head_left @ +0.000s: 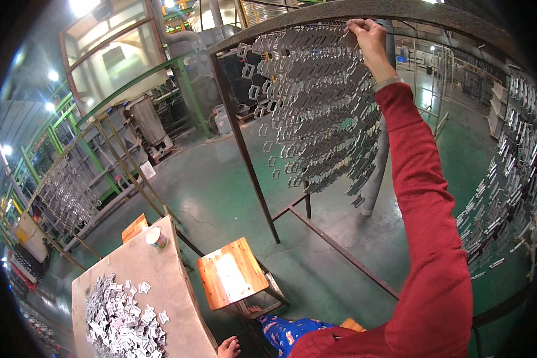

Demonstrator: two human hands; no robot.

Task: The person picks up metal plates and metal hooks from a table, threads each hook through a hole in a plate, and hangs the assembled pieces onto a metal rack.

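Note:
My right hand is raised to the top rail of a dark metal rack. Its thumb and fingers are pinched together, and what they hold is too small to make out. Beside and below that hand hang rows of small grey metal frame pieces, strung close together. My left hand is low, by the right edge of a table, partly cut off by the picture's lower edge. Its fingers are loosely bent and apart, with nothing visible in them. A heap of loose metal pieces lies on the table.
A paper cup stands near the table's far corner. Between table and rack is a wooden stool. More strung pieces hang at the right and far left. A low rack bar runs above the green floor.

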